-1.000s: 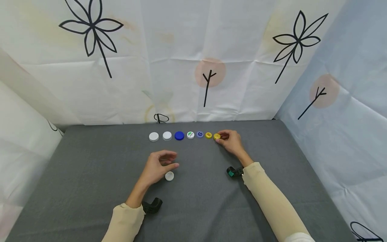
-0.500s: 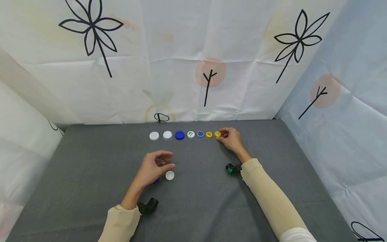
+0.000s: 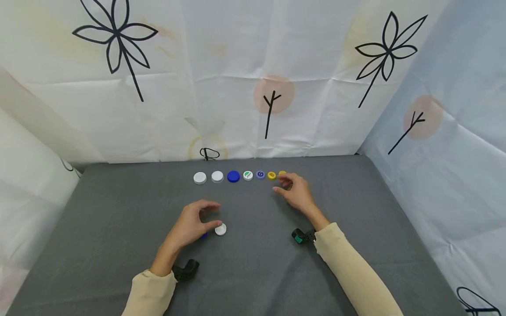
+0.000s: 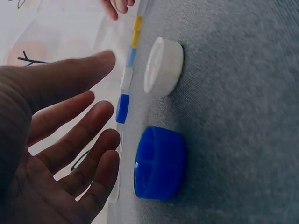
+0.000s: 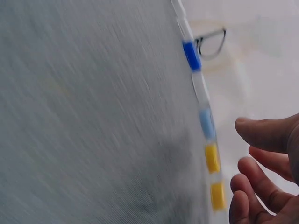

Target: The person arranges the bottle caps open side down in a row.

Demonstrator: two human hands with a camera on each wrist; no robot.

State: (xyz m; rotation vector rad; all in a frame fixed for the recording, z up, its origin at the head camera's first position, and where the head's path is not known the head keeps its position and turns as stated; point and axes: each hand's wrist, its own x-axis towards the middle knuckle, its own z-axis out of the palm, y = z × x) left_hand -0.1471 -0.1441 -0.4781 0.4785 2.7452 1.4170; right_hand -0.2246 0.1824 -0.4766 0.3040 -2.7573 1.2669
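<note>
My left hand (image 3: 189, 224) hovers with relaxed, spread fingers and holds nothing. Near its thumb a white bottle cap (image 3: 220, 230) lies on the cloth. Partly hidden beneath the hand in the head view is a blue bottle cap (image 4: 161, 163), seen fully in the left wrist view, hollow side up. At the right end of a row of caps, my right hand (image 3: 297, 192) is raised with thumb and fingers apart, nothing between them. It partly covers the last yellow cap (image 3: 282, 173); another yellow cap (image 3: 271, 175) with a reddish mark sits just left.
Further left along the row lie a lavender cap (image 3: 260, 174), a white cap with a green mark (image 3: 247, 175), a large blue cap (image 3: 233, 176) and two white caps, one being the leftmost cap (image 3: 200, 177). A grey cloth (image 3: 118, 228) covers the table; white sheets (image 3: 229, 87) hang behind.
My right hand has let go of the last yellow cap and drawn back from it toward me. My left hand has shifted left, so part of the nearby blue cap shows.
</note>
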